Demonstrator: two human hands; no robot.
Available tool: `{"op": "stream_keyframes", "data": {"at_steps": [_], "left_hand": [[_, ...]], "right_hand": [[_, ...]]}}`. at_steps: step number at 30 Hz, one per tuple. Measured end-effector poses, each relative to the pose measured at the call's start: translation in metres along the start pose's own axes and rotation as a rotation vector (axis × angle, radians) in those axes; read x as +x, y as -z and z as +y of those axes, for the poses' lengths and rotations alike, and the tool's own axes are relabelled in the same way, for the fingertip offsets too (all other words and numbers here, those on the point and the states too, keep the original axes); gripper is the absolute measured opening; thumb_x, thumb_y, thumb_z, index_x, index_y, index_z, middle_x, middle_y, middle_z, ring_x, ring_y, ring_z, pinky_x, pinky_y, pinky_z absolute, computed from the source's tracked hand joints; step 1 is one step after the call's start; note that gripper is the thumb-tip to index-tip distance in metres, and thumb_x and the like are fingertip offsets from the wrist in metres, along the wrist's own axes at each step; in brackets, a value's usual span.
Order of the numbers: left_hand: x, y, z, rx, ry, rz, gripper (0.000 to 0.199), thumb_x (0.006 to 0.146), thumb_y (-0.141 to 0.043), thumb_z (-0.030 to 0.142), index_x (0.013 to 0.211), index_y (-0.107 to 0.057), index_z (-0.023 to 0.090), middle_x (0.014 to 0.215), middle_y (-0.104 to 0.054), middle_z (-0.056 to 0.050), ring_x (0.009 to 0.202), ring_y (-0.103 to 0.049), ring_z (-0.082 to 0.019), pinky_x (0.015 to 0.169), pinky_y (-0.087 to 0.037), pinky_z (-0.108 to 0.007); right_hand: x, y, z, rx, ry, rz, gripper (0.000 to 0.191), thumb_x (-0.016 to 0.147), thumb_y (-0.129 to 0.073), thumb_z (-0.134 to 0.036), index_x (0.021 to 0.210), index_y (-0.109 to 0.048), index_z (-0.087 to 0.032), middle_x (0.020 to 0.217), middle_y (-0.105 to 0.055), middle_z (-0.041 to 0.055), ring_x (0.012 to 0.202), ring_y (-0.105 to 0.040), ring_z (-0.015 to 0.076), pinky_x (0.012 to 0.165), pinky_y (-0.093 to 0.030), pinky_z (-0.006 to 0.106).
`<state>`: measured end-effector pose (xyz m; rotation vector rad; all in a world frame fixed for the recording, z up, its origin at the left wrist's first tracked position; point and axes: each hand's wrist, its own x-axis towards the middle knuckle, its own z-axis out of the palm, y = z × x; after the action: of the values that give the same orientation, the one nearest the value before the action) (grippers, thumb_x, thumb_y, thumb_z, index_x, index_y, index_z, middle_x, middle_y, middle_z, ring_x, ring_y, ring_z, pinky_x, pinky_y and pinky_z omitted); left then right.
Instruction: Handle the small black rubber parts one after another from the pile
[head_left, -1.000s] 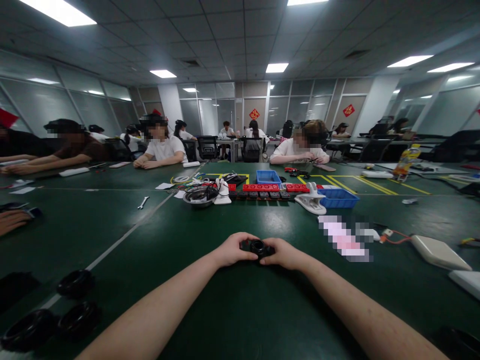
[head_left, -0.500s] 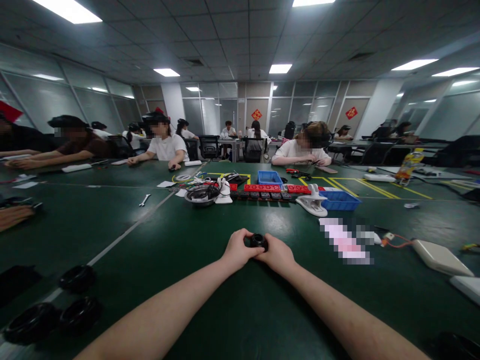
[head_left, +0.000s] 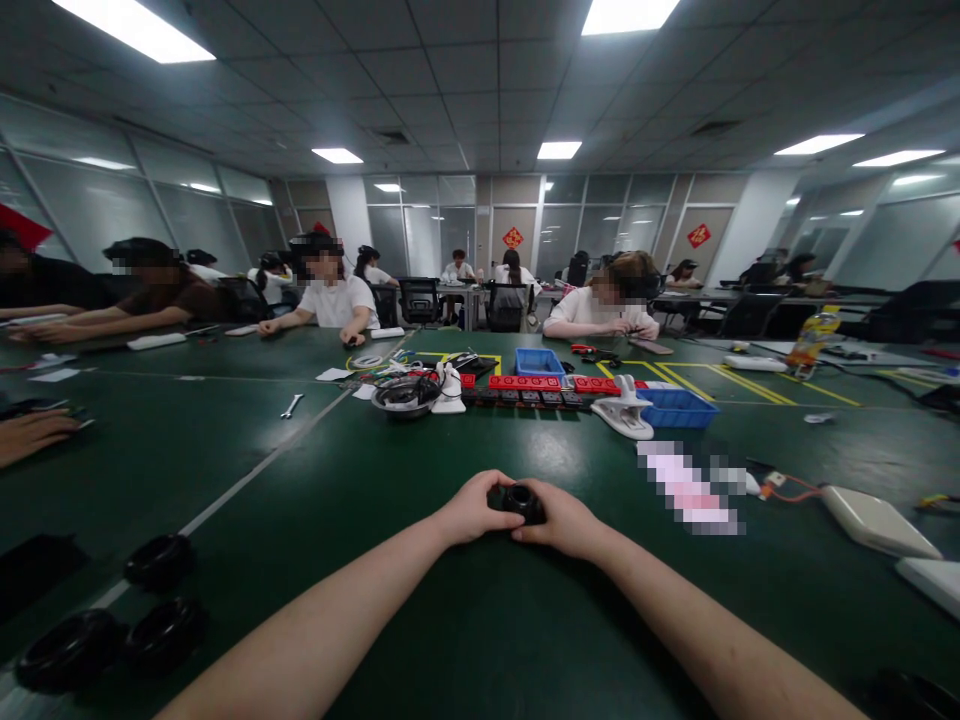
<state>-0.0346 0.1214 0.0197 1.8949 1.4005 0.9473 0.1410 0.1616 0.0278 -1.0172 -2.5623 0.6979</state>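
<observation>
Between my two hands is a small black tyre-like ring [head_left: 520,497], its round hole facing up, just over the green table [head_left: 480,620] or resting on it; I cannot tell which. My left hand [head_left: 480,508] grips its left side, thumb across the front and fingers curled behind. From the right, my right hand [head_left: 564,515] wraps round the ring, its thumb near the left thumb. Three more glossy black rings lie at lower left: an upper one [head_left: 159,562], a right one [head_left: 165,635] and a left one [head_left: 71,650].
Ahead lie a red-and-black power strip [head_left: 525,390], blue bins [head_left: 679,408], a white clamp [head_left: 624,408] and a metal bowl of cables [head_left: 406,395]. A wrench [head_left: 292,406] is at left, a beige box [head_left: 877,520] at right. Several people sit around; one person's hand [head_left: 37,437] rests at far left.
My hands and the black ring sit slightly lower in view, as does most of the scene. My right hand's fingers now lie further over the ring's right side; both hands still hold it.
</observation>
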Motion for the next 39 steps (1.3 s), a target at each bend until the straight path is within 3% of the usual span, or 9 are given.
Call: {"op": "stream_keyframes", "data": {"at_steps": [4, 11, 24, 30, 39], "left_hand": [[0.001, 0.010, 0.000, 0.000, -0.082, -0.162, 0.045, 0.058, -0.069, 0.035, 0.098, -0.054, 0.020, 0.096, -0.053, -0.003, 0.091, -0.049, -0.020, 0.078, -0.039, -0.031], [0.000, 0.013, 0.004, 0.018, -0.112, -0.130, 0.060, 0.056, -0.071, 0.035, 0.111, -0.048, 0.024, 0.107, -0.049, -0.005, 0.099, -0.046, -0.021, 0.080, -0.039, -0.031], [0.000, 0.014, 0.011, -0.028, -0.113, -0.100, 0.043, 0.059, -0.069, 0.029, 0.100, -0.059, 0.020, 0.098, -0.057, -0.004, 0.090, -0.052, -0.019, 0.073, -0.039, -0.027], [-0.001, 0.015, 0.014, -0.035, -0.095, -0.114, 0.041, 0.061, -0.068, 0.028, 0.100, -0.059, 0.020, 0.098, -0.057, -0.005, 0.087, -0.053, -0.018, 0.071, -0.040, -0.027], [-0.001, 0.000, 0.011, 0.041, -0.030, 0.050, 0.040, 0.058, -0.070, 0.031, 0.094, -0.059, 0.017, 0.090, -0.056, -0.004, 0.082, -0.051, -0.017, 0.071, -0.040, -0.027]], "right_hand": [[0.000, 0.008, 0.007, 0.182, 0.061, -0.132, 0.053, 0.058, -0.067, -0.033, 0.107, -0.052, -0.020, 0.099, -0.058, 0.0040, 0.088, -0.053, 0.0213, 0.075, -0.039, 0.032], [0.003, 0.015, 0.007, 0.292, 0.070, -0.247, 0.039, 0.062, -0.065, -0.029, 0.098, -0.056, -0.018, 0.087, -0.060, 0.0009, 0.077, -0.054, 0.0175, 0.068, -0.041, 0.027], [0.000, 0.015, 0.002, 0.310, 0.012, -0.186, 0.033, 0.059, -0.065, -0.026, 0.090, -0.058, -0.016, 0.079, -0.056, -0.0009, 0.070, -0.051, 0.0136, 0.062, -0.039, 0.023], [0.001, 0.012, 0.006, 0.422, -0.032, -0.229, 0.029, 0.061, -0.063, -0.024, 0.087, -0.057, -0.015, 0.069, -0.054, -0.0029, 0.063, -0.049, 0.0112, 0.058, -0.037, 0.022], [0.005, 0.000, 0.007, 0.252, -0.162, -0.036, 0.033, 0.052, -0.069, -0.028, 0.077, -0.051, -0.015, 0.065, -0.050, -0.0038, 0.060, -0.045, 0.0104, 0.051, -0.032, 0.020]]}}
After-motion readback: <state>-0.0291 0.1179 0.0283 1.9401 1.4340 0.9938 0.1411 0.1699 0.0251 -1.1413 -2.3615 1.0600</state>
